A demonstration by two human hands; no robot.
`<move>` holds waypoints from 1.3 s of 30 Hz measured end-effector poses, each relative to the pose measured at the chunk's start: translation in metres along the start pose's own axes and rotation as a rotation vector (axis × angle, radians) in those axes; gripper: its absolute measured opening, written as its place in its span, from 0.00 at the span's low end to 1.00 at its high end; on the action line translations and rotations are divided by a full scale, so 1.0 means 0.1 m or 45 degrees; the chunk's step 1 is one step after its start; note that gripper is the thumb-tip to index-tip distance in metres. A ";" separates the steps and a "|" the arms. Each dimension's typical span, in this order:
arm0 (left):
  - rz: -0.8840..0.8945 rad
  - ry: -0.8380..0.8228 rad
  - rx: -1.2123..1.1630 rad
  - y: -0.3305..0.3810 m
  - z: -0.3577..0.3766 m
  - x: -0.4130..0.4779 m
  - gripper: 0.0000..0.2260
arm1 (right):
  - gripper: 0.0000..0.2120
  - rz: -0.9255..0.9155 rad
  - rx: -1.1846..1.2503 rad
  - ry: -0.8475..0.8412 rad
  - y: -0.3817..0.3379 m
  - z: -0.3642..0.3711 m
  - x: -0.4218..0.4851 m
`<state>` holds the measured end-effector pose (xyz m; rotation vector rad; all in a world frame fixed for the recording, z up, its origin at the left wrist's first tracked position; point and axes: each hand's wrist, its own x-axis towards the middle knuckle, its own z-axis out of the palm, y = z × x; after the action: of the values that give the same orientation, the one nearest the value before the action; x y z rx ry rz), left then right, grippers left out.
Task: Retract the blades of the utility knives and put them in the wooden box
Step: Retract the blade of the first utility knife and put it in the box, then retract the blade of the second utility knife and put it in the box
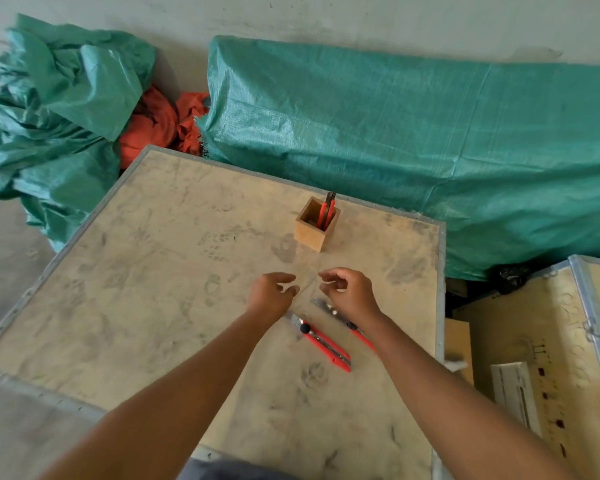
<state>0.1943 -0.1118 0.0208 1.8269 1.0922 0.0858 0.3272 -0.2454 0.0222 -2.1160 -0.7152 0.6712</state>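
A small wooden box (314, 230) stands upright near the far edge of the crate top, with a red utility knife (326, 211) sticking out of it. Two more red utility knives lie on the surface: one (324, 344) with its blade out, below my left hand, and another (340, 315) with its blade out, partly hidden under my right wrist. My left hand (271, 294) and my right hand (349, 291) hover side by side just above and beyond those knives. Both hold nothing, with the fingers loosely curled and apart.
The work surface is a dusty plywood crate top (153, 289) with metal edging. Green tarpaulin (430, 150) covers things behind it, and orange cloth (160, 123) lies at the back left. Another open crate (534, 341) stands to the right.
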 end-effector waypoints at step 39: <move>0.207 0.189 -0.438 -0.18 0.00 -0.83 0.19 | 0.12 0.072 0.286 -0.178 -0.19 0.10 -0.69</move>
<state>0.1333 -0.1679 0.0389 1.6111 0.9599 0.4831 0.2674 -0.2768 0.0470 -1.9031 -0.6251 0.8949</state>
